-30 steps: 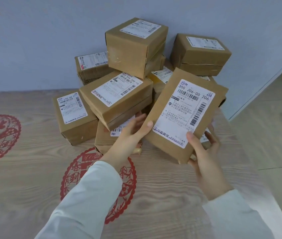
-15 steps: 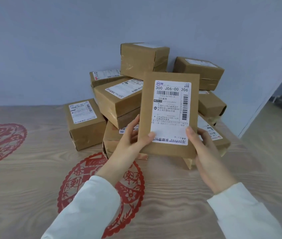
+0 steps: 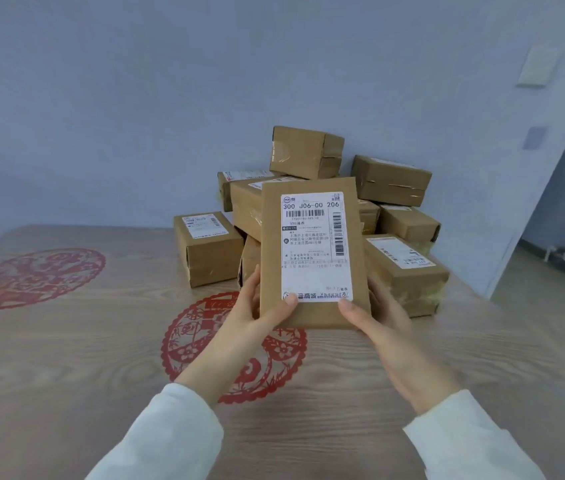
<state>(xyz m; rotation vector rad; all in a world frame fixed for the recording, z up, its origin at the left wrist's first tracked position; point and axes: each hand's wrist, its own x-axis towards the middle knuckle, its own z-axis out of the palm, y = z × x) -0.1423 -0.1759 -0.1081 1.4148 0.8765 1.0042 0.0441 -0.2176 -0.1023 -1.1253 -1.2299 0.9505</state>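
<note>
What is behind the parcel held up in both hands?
Behind the parcel lies a pile of brown boxes. Its middle is covered, so those boxes cannot be seen.

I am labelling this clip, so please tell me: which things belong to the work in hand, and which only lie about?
In the job: flat labelled parcel, held upright by left hand and right hand.
Lying about: pile of brown boxes by the wall, red paper-cut circles, wooden table.

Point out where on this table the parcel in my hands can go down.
Free: bare table between the left red circle and the middle red circle, front-left of the lone box; also the strip right of your right hand. Crowded: the pile of boxes behind the parcel.
</note>
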